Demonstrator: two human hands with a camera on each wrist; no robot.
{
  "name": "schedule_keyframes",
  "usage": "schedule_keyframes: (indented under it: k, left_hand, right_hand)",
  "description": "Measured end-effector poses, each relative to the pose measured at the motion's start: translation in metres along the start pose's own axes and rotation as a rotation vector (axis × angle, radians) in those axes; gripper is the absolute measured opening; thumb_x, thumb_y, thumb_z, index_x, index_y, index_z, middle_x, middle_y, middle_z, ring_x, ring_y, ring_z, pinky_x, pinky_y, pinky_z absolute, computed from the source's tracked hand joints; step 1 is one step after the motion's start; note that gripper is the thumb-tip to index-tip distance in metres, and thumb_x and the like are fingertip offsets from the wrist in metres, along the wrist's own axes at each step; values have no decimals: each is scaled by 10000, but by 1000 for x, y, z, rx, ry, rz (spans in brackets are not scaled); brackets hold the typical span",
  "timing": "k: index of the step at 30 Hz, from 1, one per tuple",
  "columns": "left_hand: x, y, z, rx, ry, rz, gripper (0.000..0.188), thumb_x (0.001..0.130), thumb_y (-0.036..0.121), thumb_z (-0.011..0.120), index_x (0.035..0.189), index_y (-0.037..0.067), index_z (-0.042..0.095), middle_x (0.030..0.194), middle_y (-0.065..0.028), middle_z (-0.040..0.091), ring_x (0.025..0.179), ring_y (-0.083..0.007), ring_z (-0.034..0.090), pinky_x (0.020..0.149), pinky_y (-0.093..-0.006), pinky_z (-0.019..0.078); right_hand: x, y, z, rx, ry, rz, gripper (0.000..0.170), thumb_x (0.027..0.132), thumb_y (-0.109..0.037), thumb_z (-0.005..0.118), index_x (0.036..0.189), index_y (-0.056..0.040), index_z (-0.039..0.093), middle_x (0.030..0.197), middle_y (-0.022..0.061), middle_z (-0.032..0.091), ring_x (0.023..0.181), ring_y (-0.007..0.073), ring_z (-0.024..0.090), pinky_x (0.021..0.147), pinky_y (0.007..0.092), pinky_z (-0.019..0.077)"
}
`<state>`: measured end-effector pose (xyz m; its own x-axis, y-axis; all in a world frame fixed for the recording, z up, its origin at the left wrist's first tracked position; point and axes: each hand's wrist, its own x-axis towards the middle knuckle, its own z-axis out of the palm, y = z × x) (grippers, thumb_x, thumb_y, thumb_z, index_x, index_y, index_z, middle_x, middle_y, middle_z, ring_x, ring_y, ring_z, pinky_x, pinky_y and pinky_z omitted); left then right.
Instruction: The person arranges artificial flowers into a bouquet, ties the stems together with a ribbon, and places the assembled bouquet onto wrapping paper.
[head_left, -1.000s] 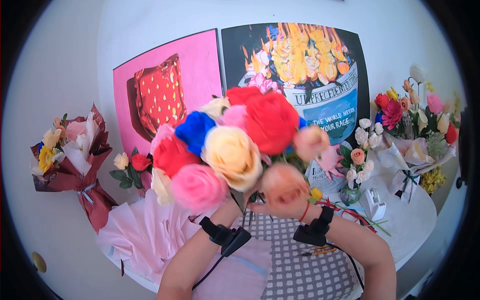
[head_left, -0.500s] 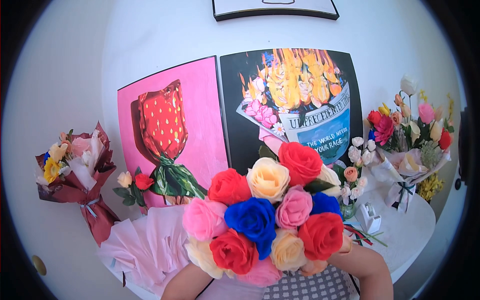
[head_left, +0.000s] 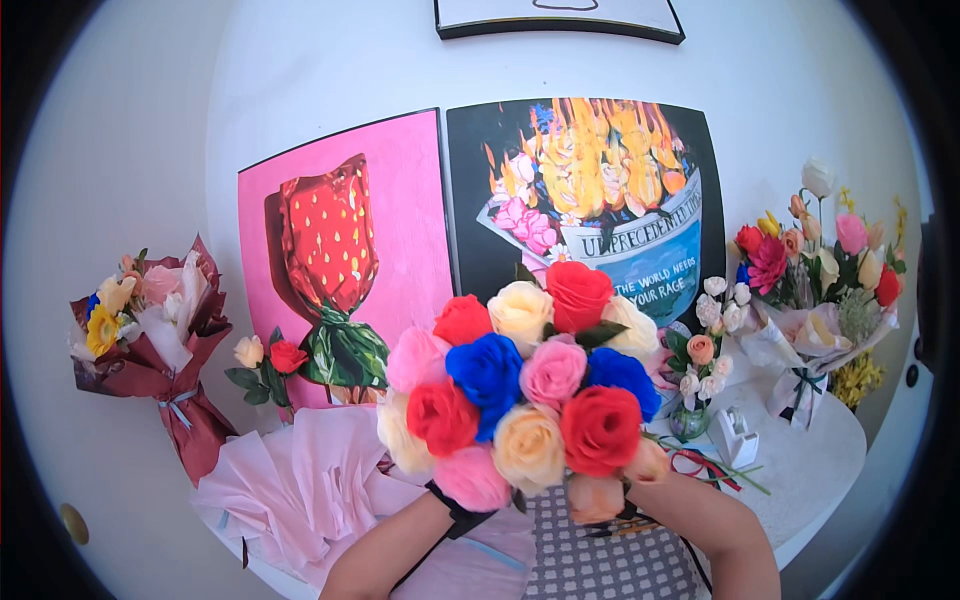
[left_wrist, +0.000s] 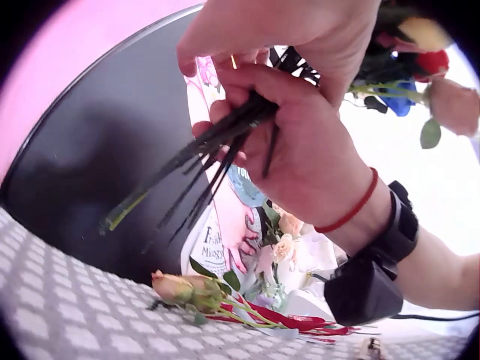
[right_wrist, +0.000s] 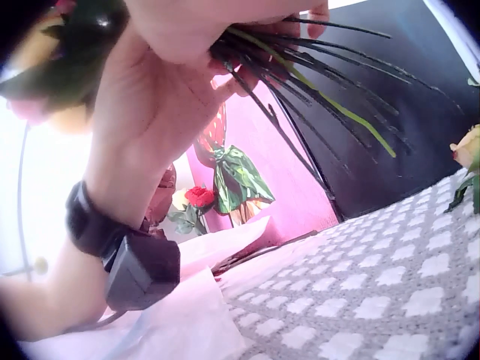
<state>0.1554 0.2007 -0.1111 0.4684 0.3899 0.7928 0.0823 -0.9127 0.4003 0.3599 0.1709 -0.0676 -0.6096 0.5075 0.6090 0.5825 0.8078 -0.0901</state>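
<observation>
A round bouquet of red, blue, pink and cream roses (head_left: 553,372) is held up over the table, its blossoms facing the head camera and hiding both hands there. Below the blossoms, the right hand (left_wrist: 300,139), with a red cord at its wrist, curls its fingers round the bundle of dark stems (left_wrist: 225,135). The left hand (right_wrist: 154,101) also grips this bundle, close against the right hand (right_wrist: 184,26). Stem ends (right_wrist: 337,79) fan out past the hands, one of them bright green.
Pink wrapping paper (head_left: 295,490) lies at the left of the table, beside a patterned grey cloth (head_left: 600,565). A wrapped bouquet (head_left: 185,350) stands far left; a white tape dispenser (head_left: 735,438), ribbons and another bouquet (head_left: 810,335) are at the right. Two pictures lean behind.
The bouquet has tipped so its blossoms face the head camera, dropping at first and then rising slightly to the left. The head view has tilted upward. Both hands stay beneath the blossoms.
</observation>
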Motion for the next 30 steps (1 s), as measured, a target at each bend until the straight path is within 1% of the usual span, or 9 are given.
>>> schedule_keyframes:
  k: [13,15,18,21,22,24,27,29,30]
  left_hand:
    - [15,-17,43,396,-14,53,224,853,129,520,1063,52,509,986,-52,538,896,-170,505,788,-295,422]
    - [4,-39,47,271,-23,-46,210,863,112,488,1066,66,516,990,-55,540,920,-149,501,802,-268,415]
    - [23,52,40,14,119,-267,202,846,147,521,1015,40,492,852,-55,526,801,-161,513,814,-289,428]
    - [69,138,-2,-348,347,-559,256,821,198,570,938,0,456,645,-54,505,624,-179,531,832,-320,447]
    - [60,64,0,-749,310,-209,188,855,202,531,859,25,466,627,-21,457,634,-146,517,817,-321,450]
    - [53,63,-9,-659,309,-328,218,830,251,549,860,38,513,679,-39,501,665,-144,533,774,-312,456]
    - [47,61,-13,-470,299,-550,298,781,349,586,862,63,607,782,-73,588,727,-141,566,686,-292,469]
    - [45,58,-11,-92,241,-166,245,879,178,465,656,84,428,607,0,418,649,-114,495,811,-302,444]
    - [45,59,-11,-46,261,-595,259,893,208,466,673,78,422,627,-13,445,690,-129,516,788,-283,441]
  right_hand:
    - [11,2,37,-103,-144,138,412,727,-366,588,1047,-113,536,1001,108,564,930,228,531,751,366,430]
    - [12,-3,4,170,84,-45,475,620,-397,679,968,-106,536,1002,103,534,975,324,488,788,416,409]
    - [12,-25,-37,274,23,63,821,568,-376,769,1208,-31,387,1195,186,418,1083,342,438,898,404,375]
    - [-5,-16,-60,127,198,117,720,594,-333,760,1161,-22,442,1185,202,440,1084,339,443,902,372,373]
    - [-10,-17,-69,128,193,123,720,594,-333,760,1161,-22,442,1185,202,440,1084,339,443,902,372,373]
    - [-21,-24,-87,-174,-116,507,485,616,-338,734,962,-34,583,1004,185,566,961,313,535,805,369,428]
    - [-38,-11,-79,-237,-512,637,329,618,-348,707,752,-57,633,778,146,617,784,289,599,680,379,461]
    - [-51,-13,-70,-329,-561,628,297,620,-336,692,727,-65,635,736,133,617,734,286,605,649,385,466]
    - [-57,-14,-65,-420,-607,613,267,622,-324,676,702,-72,637,693,119,617,685,283,610,618,390,471]
